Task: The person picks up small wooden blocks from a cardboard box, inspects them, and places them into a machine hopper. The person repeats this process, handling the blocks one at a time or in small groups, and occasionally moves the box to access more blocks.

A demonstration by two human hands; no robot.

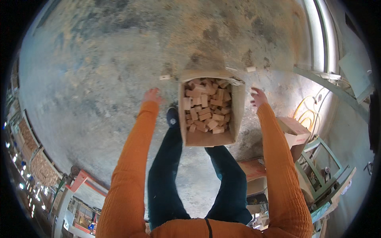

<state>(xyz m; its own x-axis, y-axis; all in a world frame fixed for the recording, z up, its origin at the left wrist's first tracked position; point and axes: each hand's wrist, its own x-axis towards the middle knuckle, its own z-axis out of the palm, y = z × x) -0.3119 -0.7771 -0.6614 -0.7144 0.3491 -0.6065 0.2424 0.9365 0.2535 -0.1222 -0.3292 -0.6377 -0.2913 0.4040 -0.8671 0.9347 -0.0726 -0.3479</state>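
Observation:
An uncovered cardboard box [209, 139] stands on the floor just in front of my legs. Small rectangular wooden blocks [205, 104] lie jumbled inside it. My left hand [152, 96] hovers to the left of the box, apart from it, slightly blurred, with its fingers spread and nothing in them. On the other side, my right hand [258, 97] is held off the box's right wall, its fingers bent but apart and holding nothing. One pale block [165, 77] lies on the floor beyond my left hand, and another pale block [251, 69] lies beyond my right.
A second cardboard box [293, 129] sits at the right, near a coiled yellow hose [307, 115] and a green frame [321, 166]. At the lower left is a red-and-grey machine frame [81, 180]. Containers of wood pieces [43, 168] line the far left.

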